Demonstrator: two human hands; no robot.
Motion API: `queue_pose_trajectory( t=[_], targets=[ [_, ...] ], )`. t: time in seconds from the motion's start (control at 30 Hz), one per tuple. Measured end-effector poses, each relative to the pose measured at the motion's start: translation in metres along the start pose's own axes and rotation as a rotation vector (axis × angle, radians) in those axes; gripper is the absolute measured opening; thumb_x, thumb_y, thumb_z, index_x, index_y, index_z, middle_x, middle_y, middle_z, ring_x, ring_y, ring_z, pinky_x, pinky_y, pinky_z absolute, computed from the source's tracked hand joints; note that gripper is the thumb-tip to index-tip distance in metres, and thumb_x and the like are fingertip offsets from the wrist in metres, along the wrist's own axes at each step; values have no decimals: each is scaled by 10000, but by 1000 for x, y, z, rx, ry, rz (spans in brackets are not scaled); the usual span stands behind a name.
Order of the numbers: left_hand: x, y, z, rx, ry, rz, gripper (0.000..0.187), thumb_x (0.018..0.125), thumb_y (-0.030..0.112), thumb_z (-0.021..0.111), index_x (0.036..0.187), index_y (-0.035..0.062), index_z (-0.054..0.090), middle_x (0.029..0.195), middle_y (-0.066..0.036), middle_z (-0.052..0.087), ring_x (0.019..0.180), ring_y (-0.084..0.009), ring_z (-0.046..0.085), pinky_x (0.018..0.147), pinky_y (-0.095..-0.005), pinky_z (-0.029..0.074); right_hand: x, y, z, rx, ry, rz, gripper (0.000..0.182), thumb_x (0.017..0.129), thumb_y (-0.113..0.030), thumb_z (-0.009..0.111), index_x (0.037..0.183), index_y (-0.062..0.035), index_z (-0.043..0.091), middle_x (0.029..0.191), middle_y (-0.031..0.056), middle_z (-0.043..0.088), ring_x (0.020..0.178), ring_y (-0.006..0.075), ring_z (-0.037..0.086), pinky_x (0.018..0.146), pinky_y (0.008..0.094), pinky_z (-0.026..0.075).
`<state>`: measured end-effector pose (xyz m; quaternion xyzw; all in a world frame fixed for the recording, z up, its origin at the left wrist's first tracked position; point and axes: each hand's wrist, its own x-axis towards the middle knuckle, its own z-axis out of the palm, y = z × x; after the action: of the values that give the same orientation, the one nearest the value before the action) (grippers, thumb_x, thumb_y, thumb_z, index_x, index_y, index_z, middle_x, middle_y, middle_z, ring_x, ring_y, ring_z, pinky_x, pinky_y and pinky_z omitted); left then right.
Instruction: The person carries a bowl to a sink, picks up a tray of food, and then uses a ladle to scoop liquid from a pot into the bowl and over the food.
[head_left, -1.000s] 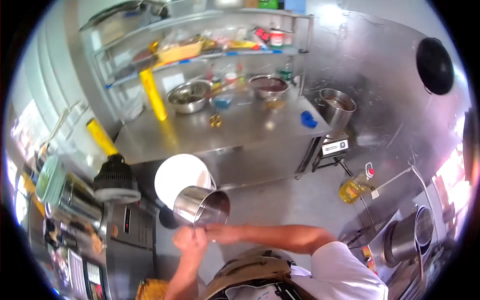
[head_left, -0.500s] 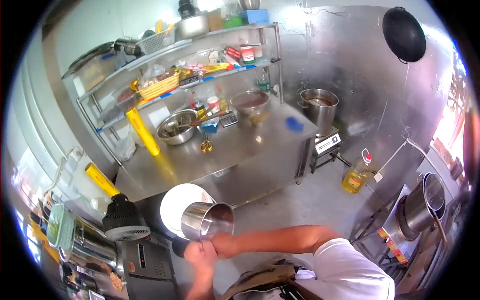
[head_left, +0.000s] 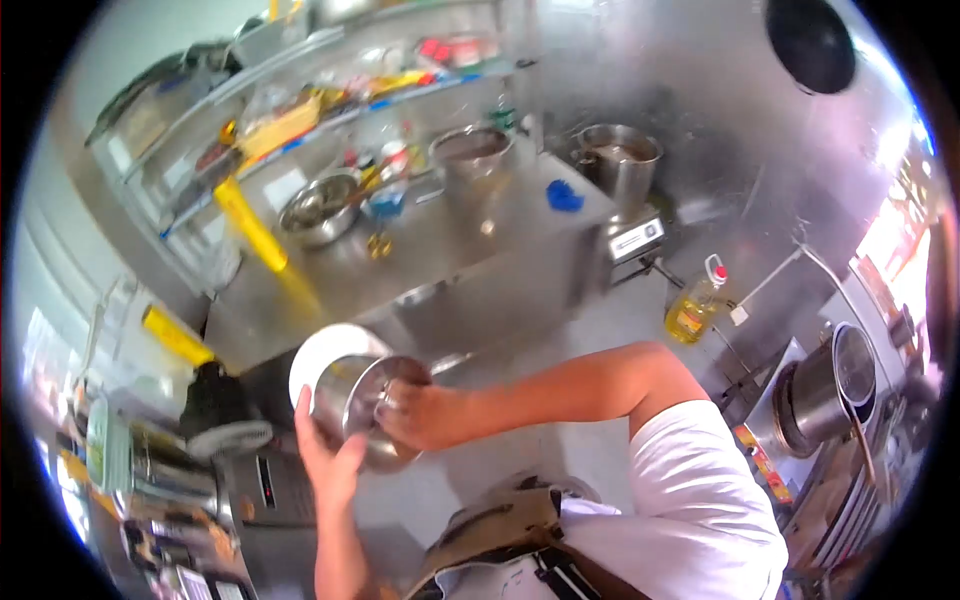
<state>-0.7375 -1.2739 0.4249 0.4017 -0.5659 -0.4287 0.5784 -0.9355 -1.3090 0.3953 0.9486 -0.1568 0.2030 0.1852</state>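
A shiny metal pot [head_left: 345, 385] is tilted in front of me, its mouth turned toward my right side. My left hand [head_left: 328, 465] is against the pot's near left side, with the fingers along the wall and the thumb apart, cradling it. Curled fingers of my right hand [head_left: 420, 415] reach into the pot's mouth; whether they grip the rim or something inside is hidden. Partly behind the pot shows a white round container [head_left: 312, 355].
Beyond stands a steel table [head_left: 370, 285] with a metal bowl [head_left: 315, 225], scissors [head_left: 379, 246] and a blue cloth [head_left: 565, 196]. An oil jug [head_left: 690, 312] stands on the floor at right. A black fan [head_left: 220, 410] is at left; another pot [head_left: 815, 400] sits on a burner.
My hands have come off the handle area: the left moved left to the pot's side, the right up into its mouth. The pot has tilted. The whole view has shifted.
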Motion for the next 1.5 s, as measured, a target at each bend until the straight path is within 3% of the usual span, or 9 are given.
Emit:
queue_pose_trajectory(
  t=[0.27,0.43,0.6,0.7,0.93,1.1,1.33,1.47,1.5],
  targets=[
    [-19,-41,12,-285,208,-258,721,696,-7,639,1348,-3,331,886,-69,565,783,-128,546,716,-253,456,23,-50,12,1692,-29,708,570,639,17,558,1191,46,421,897,80,533,791,132,525,654,287,439],
    [-32,-53,27,-293,259,-139,712,748,-14,605,1381,-29,279,1080,-84,526,936,-125,531,809,-253,448,33,-26,63,2855,939,598,377,727,-62,480,1097,-1,517,792,97,572,785,202,549,830,369,414],
    [-39,-69,31,-261,199,-7,697,756,-24,567,1378,-78,256,1348,-146,425,1176,-164,445,974,-270,351,45,-21,35,1361,379,1050,294,929,-257,364,994,-21,526,832,60,549,846,144,519,895,331,398],
    [-31,-50,25,-100,300,-106,679,749,-21,550,1374,-63,287,1310,-139,458,1098,-157,497,913,-269,413,55,-33,21,2060,91,1106,463,963,-376,371,1238,-12,453,1241,120,506,1167,214,447,961,354,364],
    [-18,-44,-19,-183,46,-166,667,716,21,661,1317,-74,387,1261,-150,504,1133,-206,494,983,-318,367,15,-19,-8,593,-589,139,532,850,-262,530,1180,149,458,1222,277,486,1180,352,448,1013,382,338],
    [-3,-22,-15,-249,128,-28,650,705,-28,633,1313,-57,405,1220,-131,528,1097,-189,510,961,-302,389,15,-7,-9,-80,-489,24,511,695,-153,570,1090,165,505,1175,290,506,1123,409,477,963,451,383],
    [-30,-52,-1,-182,283,-138,653,747,7,599,1347,-57,349,996,-44,542,902,-118,536,840,-253,450,47,-72,22,1428,136,565,354,760,-85,577,1014,148,493,995,312,553,979,428,545,821,461,448],
    [-36,-59,-21,-536,129,-238,769,775,456,545,1328,-46,358,1152,-150,550,1002,-251,568,878,-343,463,15,-65,41,779,-118,211,348,785,-88,536,1057,127,505,1013,260,578,943,410,573,824,452,462],
    [-35,-59,-28,-611,93,-333,873,778,633,500,1319,-39,368,1183,-178,550,1015,-292,579,878,-371,474,6,-57,37,632,151,-48,336,769,-97,505,1039,99,543,1011,219,594,956,350,585,870,432,450]
  ],
)
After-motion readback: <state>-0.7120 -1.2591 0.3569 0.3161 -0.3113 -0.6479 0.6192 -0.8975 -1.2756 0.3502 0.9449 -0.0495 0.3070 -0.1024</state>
